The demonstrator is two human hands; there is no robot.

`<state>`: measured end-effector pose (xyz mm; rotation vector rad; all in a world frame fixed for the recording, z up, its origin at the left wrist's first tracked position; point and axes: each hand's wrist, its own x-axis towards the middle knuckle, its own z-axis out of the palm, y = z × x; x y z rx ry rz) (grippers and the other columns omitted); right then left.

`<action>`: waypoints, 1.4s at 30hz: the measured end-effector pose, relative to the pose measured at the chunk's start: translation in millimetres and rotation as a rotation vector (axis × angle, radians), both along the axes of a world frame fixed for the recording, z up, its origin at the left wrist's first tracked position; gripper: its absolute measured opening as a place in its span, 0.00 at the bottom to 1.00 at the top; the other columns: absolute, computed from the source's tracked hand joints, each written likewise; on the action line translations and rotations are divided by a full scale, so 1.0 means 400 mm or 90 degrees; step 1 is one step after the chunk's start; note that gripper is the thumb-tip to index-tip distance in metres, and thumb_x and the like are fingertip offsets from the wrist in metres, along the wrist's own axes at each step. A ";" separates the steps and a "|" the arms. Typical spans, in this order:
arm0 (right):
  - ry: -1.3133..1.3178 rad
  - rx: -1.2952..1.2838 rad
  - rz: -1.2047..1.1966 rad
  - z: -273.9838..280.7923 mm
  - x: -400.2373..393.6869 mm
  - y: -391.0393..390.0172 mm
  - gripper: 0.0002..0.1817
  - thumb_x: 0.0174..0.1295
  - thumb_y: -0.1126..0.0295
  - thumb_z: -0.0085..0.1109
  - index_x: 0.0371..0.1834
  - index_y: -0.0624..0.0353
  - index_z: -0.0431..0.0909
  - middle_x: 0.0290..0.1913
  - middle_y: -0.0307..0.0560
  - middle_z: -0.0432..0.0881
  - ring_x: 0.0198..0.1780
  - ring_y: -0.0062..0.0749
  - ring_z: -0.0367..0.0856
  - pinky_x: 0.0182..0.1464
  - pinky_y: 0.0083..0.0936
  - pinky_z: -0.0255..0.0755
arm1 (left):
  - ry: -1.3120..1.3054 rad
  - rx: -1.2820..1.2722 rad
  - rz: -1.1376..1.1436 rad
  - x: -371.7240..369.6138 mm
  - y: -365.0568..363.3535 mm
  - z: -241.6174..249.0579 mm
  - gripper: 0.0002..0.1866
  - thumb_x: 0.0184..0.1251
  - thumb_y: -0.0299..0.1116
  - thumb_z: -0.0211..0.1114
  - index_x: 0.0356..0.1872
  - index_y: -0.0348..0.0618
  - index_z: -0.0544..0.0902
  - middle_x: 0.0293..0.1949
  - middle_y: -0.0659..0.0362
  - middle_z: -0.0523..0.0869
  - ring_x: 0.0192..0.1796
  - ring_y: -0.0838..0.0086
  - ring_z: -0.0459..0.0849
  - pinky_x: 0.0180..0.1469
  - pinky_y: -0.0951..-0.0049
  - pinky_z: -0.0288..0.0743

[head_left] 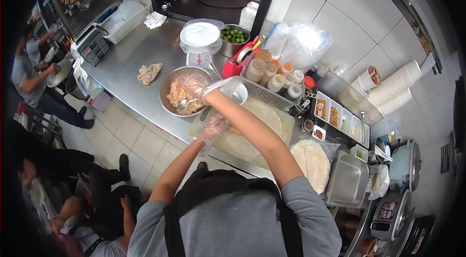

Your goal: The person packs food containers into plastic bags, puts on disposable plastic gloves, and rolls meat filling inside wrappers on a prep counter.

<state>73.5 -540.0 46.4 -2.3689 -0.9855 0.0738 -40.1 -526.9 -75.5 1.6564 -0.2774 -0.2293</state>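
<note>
My right hand (192,85), in a clear plastic glove, reaches into a steel bowl (166,103) of pinkish minced filling (177,95). Its fingers are curled at the far side of the mix; what they hold is hidden. A metal spoon (183,104) lies in the filling close below that hand. My left hand (213,127), gloved too, is over the near left part of a thin pale wrapper sheet (262,118), its fingertips partly covered by my right forearm. Some filling (234,131) shows on the sheet beside it. A white bowl (240,94) stands behind my right forearm.
A cloth (149,73) lies left of the steel bowl. Behind are a scale (199,59) and a pot of green limes (234,35). Sauce bottles (267,75), topping trays (335,113), pale flat rounds (310,164) and a steel pan (347,179) line the right. Co-workers (36,72) stand left.
</note>
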 end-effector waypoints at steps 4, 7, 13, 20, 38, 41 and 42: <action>0.031 -0.146 -0.002 0.053 0.025 0.026 0.29 0.67 0.49 0.31 0.50 0.61 0.74 0.44 0.61 0.80 0.50 0.54 0.76 0.53 0.45 0.67 | 0.002 -0.013 -0.017 -0.008 -0.004 0.046 0.16 0.65 0.30 0.55 0.52 0.34 0.76 0.48 0.56 0.81 0.50 0.75 0.76 0.55 0.73 0.68; 0.014 -0.103 -0.062 0.036 0.052 0.045 0.17 0.58 0.60 0.48 0.44 0.61 0.72 0.39 0.57 0.80 0.47 0.52 0.78 0.47 0.44 0.72 | -0.012 -0.071 -0.025 0.003 -0.007 -0.007 0.15 0.65 0.28 0.54 0.50 0.34 0.77 0.47 0.56 0.80 0.50 0.74 0.76 0.55 0.72 0.68; -0.138 -0.115 0.032 0.020 0.069 0.020 0.24 0.40 0.68 0.63 0.44 0.59 0.71 0.43 0.53 0.77 0.49 0.50 0.76 0.48 0.40 0.73 | -0.010 -0.096 -0.033 0.010 -0.008 -0.031 0.15 0.63 0.26 0.53 0.50 0.35 0.77 0.46 0.55 0.80 0.50 0.71 0.76 0.54 0.70 0.68; -0.124 -0.085 -0.037 0.000 0.070 0.042 0.08 0.42 0.68 0.55 0.23 0.62 0.76 0.27 0.58 0.79 0.30 0.52 0.79 0.33 0.43 0.71 | -0.006 -0.021 -0.038 0.004 0.002 0.000 0.16 0.62 0.27 0.53 0.52 0.35 0.76 0.48 0.54 0.79 0.52 0.70 0.75 0.57 0.70 0.66; -0.167 -0.309 -0.054 0.018 0.070 -0.004 0.14 0.58 0.65 0.48 0.40 0.55 0.83 0.50 0.49 0.79 0.53 0.39 0.76 0.52 0.41 0.71 | -0.175 0.151 0.018 0.015 0.010 -0.049 0.17 0.67 0.36 0.55 0.52 0.38 0.78 0.49 0.55 0.81 0.50 0.71 0.78 0.56 0.69 0.68; -0.036 0.146 0.081 -0.011 0.097 -0.122 0.15 0.51 0.67 0.60 0.44 0.42 0.83 0.45 0.47 0.80 0.50 0.39 0.76 0.54 0.33 0.68 | -0.144 0.026 -0.047 0.018 0.004 -0.012 0.18 0.69 0.40 0.55 0.52 0.39 0.78 0.50 0.57 0.81 0.47 0.75 0.78 0.53 0.72 0.70; 0.123 0.190 0.028 0.041 0.059 -0.165 0.16 0.54 0.64 0.59 0.48 0.48 0.80 0.50 0.45 0.79 0.54 0.35 0.75 0.56 0.30 0.67 | -0.077 0.006 -0.040 0.018 0.003 -0.021 0.18 0.69 0.40 0.55 0.52 0.40 0.78 0.49 0.58 0.81 0.47 0.77 0.78 0.52 0.74 0.70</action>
